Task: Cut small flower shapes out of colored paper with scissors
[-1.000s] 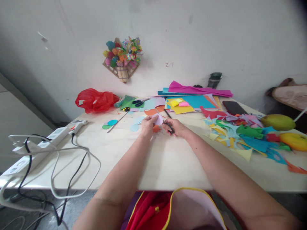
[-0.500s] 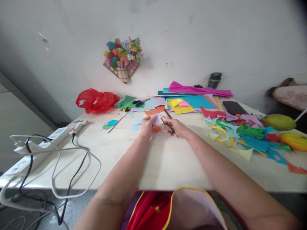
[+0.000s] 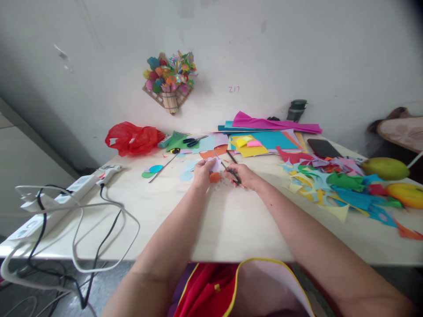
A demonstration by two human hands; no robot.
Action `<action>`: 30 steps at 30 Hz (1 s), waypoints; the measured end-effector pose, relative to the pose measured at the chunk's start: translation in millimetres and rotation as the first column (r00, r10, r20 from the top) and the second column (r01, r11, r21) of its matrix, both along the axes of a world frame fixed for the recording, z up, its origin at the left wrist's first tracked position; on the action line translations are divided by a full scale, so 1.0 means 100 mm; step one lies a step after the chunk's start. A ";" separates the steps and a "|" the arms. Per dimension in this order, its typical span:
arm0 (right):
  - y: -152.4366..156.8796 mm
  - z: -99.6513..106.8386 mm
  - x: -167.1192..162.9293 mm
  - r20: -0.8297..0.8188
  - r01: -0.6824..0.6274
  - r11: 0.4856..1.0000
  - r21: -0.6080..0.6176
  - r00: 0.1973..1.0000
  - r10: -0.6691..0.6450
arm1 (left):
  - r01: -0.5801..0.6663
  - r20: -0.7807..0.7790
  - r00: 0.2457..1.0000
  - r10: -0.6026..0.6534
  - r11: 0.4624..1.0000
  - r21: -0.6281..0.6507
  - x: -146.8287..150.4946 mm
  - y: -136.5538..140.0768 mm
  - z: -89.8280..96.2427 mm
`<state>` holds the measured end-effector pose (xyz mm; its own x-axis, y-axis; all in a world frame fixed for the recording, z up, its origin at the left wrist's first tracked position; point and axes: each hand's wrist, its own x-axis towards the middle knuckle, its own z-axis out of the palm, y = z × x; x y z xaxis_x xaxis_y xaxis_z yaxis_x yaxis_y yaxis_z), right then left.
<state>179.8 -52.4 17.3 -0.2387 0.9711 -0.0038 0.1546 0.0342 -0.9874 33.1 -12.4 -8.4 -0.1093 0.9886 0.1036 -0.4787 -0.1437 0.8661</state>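
My left hand pinches a small piece of lilac paper between thumb and fingers. My right hand is closed on a pair of scissors, whose blades point up and left beside the lilac paper. Whether the blades touch the paper is too small to tell. Beneath and around the hands lie orange paper and light blue paper pieces. Just behind the right hand rests a dark pen-like stick.
Paper scraps are heaped at right by a phone and two mango-like fruits. Behind lie coloured sheets, spare scissors and a red plastic bag. A power strip with cables lines the left edge.
The lilac paper has turned slightly in my left hand, and its outline looks a little different beside the scissors. Both hands stay in nearly the same place.
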 end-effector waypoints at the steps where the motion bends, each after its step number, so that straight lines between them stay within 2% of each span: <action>1: 0.01 -0.01 0.00 -0.006 0.000 1.000 -0.002 1.000 0.000 | -0.005 0.003 1.000 0.005 1.000 -0.007 0.00 0.00 0.00; 10: 0.09 -0.09 0.04 -0.064 0.026 0.999 0.027 0.998 -0.024 | 0.000 -0.009 1.000 0.000 1.000 -0.015 -0.02 -0.01 0.02; 15: 0.08 -0.06 0.16 -0.064 0.060 0.994 0.095 0.996 -0.054 | 0.117 -0.065 0.991 -0.116 0.993 0.019 -0.07 0.01 0.00; 22: 0.14 -0.03 0.28 -0.212 0.183 0.975 0.129 0.965 -0.153 | 0.336 -0.237 0.915 -0.328 0.942 -0.003 -0.10 -0.03 -0.01; 30: 0.13 -0.01 0.26 -0.273 0.173 0.976 0.130 0.953 -0.133 | 0.388 -0.340 0.866 -0.366 0.922 -0.003 -0.07 -0.11 0.07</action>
<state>206.0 -39.3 16.3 -0.0601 0.9803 0.1882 -0.0932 0.1822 -0.9788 26.1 -23.4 -1.5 0.3217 0.9376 0.1319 -0.1985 -0.0694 0.9776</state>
